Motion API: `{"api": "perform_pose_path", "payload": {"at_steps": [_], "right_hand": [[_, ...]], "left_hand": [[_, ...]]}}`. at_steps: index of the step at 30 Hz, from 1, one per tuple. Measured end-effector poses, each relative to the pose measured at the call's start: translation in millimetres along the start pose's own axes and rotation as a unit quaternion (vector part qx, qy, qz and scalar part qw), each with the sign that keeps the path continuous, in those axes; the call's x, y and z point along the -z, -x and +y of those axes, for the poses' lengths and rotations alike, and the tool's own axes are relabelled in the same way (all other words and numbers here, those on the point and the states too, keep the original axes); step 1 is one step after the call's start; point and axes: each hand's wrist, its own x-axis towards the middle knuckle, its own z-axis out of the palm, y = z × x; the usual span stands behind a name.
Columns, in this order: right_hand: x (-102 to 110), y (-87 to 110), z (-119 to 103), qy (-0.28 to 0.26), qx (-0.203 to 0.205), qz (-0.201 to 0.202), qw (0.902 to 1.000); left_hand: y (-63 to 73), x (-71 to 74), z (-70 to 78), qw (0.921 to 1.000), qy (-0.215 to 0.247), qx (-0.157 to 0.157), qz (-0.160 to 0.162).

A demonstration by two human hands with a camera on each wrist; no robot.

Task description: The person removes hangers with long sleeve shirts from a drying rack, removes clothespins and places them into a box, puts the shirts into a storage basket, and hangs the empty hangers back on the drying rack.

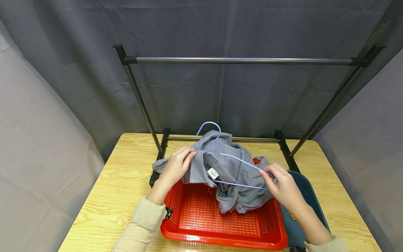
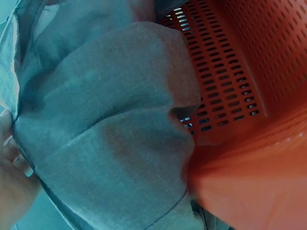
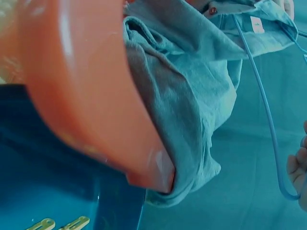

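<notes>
A grey shirt point(image 1: 239, 157) with a white label hangs bunched over the far part of the red basket point(image 1: 220, 241). My left hand point(image 1: 179, 162) pinches the shirt near its collar; in the left wrist view that hand point(image 2: 17, 187) is at the edge of the cloth. With its fingers and thumb, my right hand point(image 1: 281, 183) grips one end of a light-blue clothes hanger point(image 1: 239, 160). The hanger's other end runs inside the shirt's neck opening, and its hook points up and away. In the right wrist view, the right hand point(image 3: 300, 167) shows only at the edge.
A metal clothes rack with a horizontal bar point(image 1: 245, 61) stands behind the basket on the wooden table point(image 1: 107, 196). To the right of the basket, partly under it, is a dark blue bin point(image 1: 306, 189) with yellow clothespins point(image 3: 76, 223) inside. Grey curtains point(image 1: 189, 94) surround the table.
</notes>
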Motion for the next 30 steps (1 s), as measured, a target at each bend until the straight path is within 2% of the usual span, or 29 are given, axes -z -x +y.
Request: {"api": "perform_pose_path", "payload": {"at_steps": [11, 21, 30], "right_hand": [[15, 4.1, 10, -0.022, 0.011, 0.04, 0.9989], [28, 10.8, 20, -0.018, 0.003, 0.048, 0.9987], [39, 14.4, 27, -0.022, -0.002, 0.07, 0.9973]], "left_hand": [[0.1, 4.2, -3.2, 0.9999, -0.007, 0.003, 0.008], [-1.0, 7.2, -2.9, 0.9993, -0.035, 0.001, 0.015], [-1.1, 9.0, -3.5, 0.998, -0.057, -0.002, 0.028]]}}
